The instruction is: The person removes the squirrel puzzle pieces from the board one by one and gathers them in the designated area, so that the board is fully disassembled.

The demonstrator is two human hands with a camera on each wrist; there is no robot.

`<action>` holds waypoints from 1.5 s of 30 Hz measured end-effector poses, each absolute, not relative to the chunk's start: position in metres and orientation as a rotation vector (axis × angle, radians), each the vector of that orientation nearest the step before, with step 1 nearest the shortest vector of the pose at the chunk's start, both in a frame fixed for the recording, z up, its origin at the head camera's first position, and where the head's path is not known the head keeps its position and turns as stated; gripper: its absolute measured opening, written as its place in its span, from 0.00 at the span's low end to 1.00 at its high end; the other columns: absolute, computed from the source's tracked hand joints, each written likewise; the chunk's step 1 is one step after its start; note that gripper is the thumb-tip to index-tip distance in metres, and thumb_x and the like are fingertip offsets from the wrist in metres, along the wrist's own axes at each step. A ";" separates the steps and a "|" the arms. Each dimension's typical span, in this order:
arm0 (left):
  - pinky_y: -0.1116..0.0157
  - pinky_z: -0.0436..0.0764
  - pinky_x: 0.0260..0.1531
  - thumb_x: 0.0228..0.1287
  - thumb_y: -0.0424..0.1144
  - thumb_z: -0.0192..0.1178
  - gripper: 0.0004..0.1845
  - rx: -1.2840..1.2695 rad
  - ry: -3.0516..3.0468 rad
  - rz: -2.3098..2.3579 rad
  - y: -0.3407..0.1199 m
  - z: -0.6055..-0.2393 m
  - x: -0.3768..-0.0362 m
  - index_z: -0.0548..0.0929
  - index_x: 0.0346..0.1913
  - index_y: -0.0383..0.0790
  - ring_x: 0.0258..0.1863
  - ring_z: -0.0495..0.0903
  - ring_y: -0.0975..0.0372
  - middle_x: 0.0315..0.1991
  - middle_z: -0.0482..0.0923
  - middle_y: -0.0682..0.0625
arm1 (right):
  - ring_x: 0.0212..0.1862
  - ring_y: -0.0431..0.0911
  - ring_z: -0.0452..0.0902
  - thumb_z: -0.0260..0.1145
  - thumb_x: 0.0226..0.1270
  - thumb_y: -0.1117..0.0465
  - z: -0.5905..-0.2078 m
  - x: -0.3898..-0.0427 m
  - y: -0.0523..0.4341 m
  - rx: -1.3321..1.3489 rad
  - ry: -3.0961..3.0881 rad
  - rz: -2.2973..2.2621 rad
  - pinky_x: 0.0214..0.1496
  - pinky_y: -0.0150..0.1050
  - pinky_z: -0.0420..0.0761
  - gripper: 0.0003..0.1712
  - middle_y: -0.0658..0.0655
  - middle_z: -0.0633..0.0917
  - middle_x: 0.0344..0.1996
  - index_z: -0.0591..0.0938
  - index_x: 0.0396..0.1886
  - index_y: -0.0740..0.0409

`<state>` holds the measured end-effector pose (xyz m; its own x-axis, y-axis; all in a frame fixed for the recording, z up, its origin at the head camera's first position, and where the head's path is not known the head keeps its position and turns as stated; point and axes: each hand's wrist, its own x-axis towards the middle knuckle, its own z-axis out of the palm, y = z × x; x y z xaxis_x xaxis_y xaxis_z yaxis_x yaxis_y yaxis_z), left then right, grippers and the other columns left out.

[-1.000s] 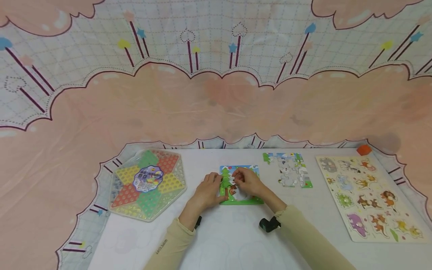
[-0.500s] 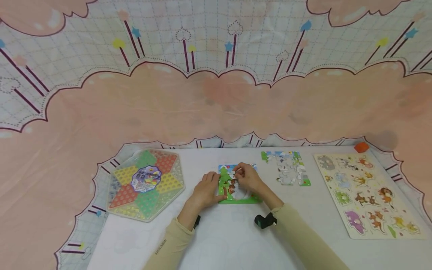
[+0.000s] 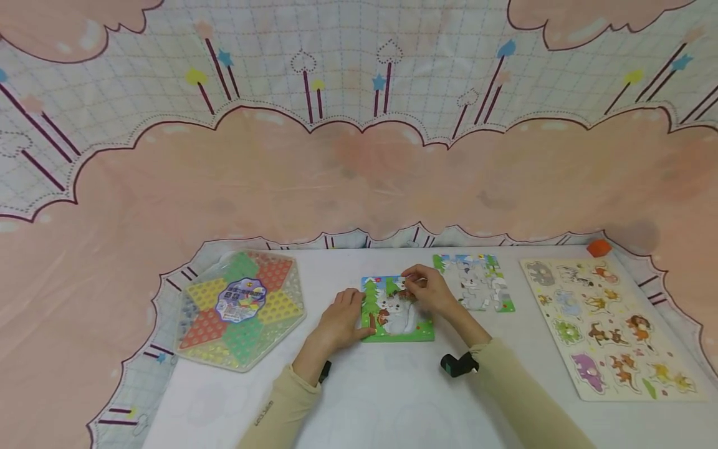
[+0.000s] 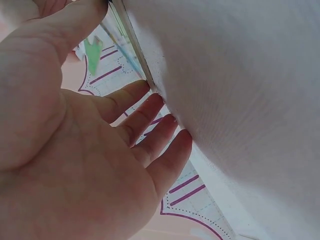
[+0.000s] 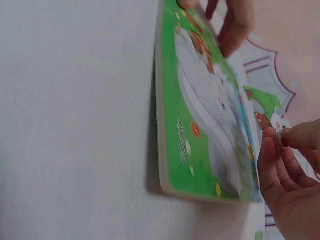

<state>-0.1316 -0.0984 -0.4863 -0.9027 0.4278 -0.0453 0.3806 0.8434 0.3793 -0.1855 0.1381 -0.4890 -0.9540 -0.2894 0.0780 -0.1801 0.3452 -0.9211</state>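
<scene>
Puzzle piece [image 3: 405, 290] pinched in right hand [image 3: 430, 295] fingers, held over upper right part of the forest puzzle board [image 3: 397, 333], which lies flat mid-table [image 3: 381, 399]. Left hand [image 3: 339, 322] fingers straight, pressing board's left edge; right hand is nearer the piece.

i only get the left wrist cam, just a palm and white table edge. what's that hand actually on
Observer: The left hand rests flat against the left edge of a small green puzzle board, fingers straight.
Operator: and the other hand
Observer: The right hand pinches a small puzzle piece over the board's far right corner.
Operator: anything else nearby
Observer: A second small puzzle lies just right of that hand, then a wooden animal peg board; a hexagonal checkers board lies on the left.
</scene>
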 end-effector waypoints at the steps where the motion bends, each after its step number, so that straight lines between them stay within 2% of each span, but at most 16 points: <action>1: 0.50 0.69 0.60 0.58 0.53 0.70 0.41 0.635 2.888 0.552 -0.099 -0.486 -0.132 0.67 0.65 0.30 0.64 0.64 0.44 0.63 0.64 0.36 | 0.30 0.49 0.82 0.61 0.67 0.72 -0.488 -0.186 0.143 -0.464 2.492 -1.718 0.31 0.36 0.80 0.11 0.62 0.81 0.33 0.80 0.47 0.72; 4: 0.50 0.69 0.61 0.58 0.53 0.70 0.41 0.627 2.878 0.549 -0.099 -0.486 -0.132 0.67 0.66 0.30 0.64 0.64 0.44 0.63 0.64 0.36 | 0.30 0.45 0.82 0.62 0.64 0.72 -0.485 -0.187 0.160 -0.471 2.497 -1.758 0.31 0.33 0.79 0.12 0.60 0.81 0.33 0.80 0.47 0.73; 9: 0.50 0.69 0.61 0.58 0.53 0.70 0.41 0.616 2.866 0.542 -0.099 -0.484 -0.132 0.67 0.66 0.30 0.65 0.63 0.45 0.64 0.64 0.36 | 0.34 0.49 0.84 0.62 0.63 0.74 -0.478 -0.190 0.185 -0.328 2.515 -1.734 0.34 0.31 0.80 0.17 0.68 0.82 0.37 0.79 0.51 0.78; 17: 0.50 0.69 0.62 0.58 0.53 0.70 0.42 0.616 2.869 0.524 -0.098 -0.484 -0.131 0.67 0.67 0.30 0.65 0.64 0.46 0.64 0.64 0.36 | 0.39 0.60 0.84 0.59 0.68 0.74 -0.481 -0.196 0.213 -0.201 2.522 -1.724 0.36 0.40 0.84 0.16 0.75 0.81 0.40 0.76 0.52 0.82; 24: 0.50 0.69 0.61 0.58 0.53 0.70 0.41 0.618 2.872 0.550 -0.099 -0.484 -0.132 0.67 0.66 0.29 0.64 0.64 0.45 0.63 0.65 0.36 | 0.35 0.45 0.83 0.61 0.68 0.71 -0.482 -0.196 0.225 -0.114 2.583 -1.652 0.34 0.31 0.80 0.15 0.71 0.83 0.39 0.79 0.51 0.77; 26: 0.50 0.69 0.61 0.58 0.53 0.70 0.41 0.626 2.877 0.545 -0.099 -0.485 -0.132 0.67 0.66 0.29 0.64 0.64 0.45 0.63 0.65 0.36 | 0.36 0.45 0.82 0.61 0.68 0.70 -0.483 -0.196 0.228 -0.082 2.606 -1.604 0.34 0.30 0.79 0.15 0.69 0.83 0.40 0.80 0.51 0.75; 29: 0.50 0.69 0.61 0.58 0.53 0.70 0.41 0.631 2.878 0.530 -0.099 -0.485 -0.132 0.68 0.66 0.29 0.64 0.64 0.46 0.63 0.65 0.36 | 0.39 0.50 0.82 0.64 0.66 0.70 -0.483 -0.197 0.230 -0.084 2.652 -1.516 0.36 0.32 0.78 0.16 0.69 0.84 0.41 0.80 0.52 0.73; 35: 0.50 0.70 0.60 0.58 0.53 0.70 0.41 0.635 2.883 0.531 -0.099 -0.484 -0.130 0.68 0.66 0.30 0.64 0.65 0.46 0.63 0.65 0.37 | 0.43 0.56 0.80 0.74 0.57 0.66 -0.484 -0.200 0.232 -0.162 2.698 -1.364 0.43 0.42 0.79 0.24 0.69 0.83 0.44 0.80 0.53 0.71; 39: 0.51 0.70 0.60 0.58 0.54 0.70 0.41 0.641 2.890 0.523 -0.099 -0.483 -0.130 0.68 0.66 0.30 0.64 0.65 0.46 0.63 0.65 0.37 | 0.43 0.55 0.80 0.74 0.57 0.65 -0.486 -0.201 0.233 -0.188 2.718 -1.287 0.45 0.46 0.79 0.24 0.67 0.83 0.43 0.80 0.52 0.71; 45: 0.50 0.70 0.60 0.59 0.54 0.69 0.42 0.629 2.883 0.518 -0.099 -0.483 -0.131 0.67 0.67 0.31 0.64 0.64 0.46 0.63 0.65 0.37 | 0.40 0.54 0.79 0.73 0.57 0.66 -0.486 -0.201 0.233 -0.224 2.753 -1.209 0.41 0.45 0.78 0.24 0.64 0.82 0.37 0.80 0.52 0.75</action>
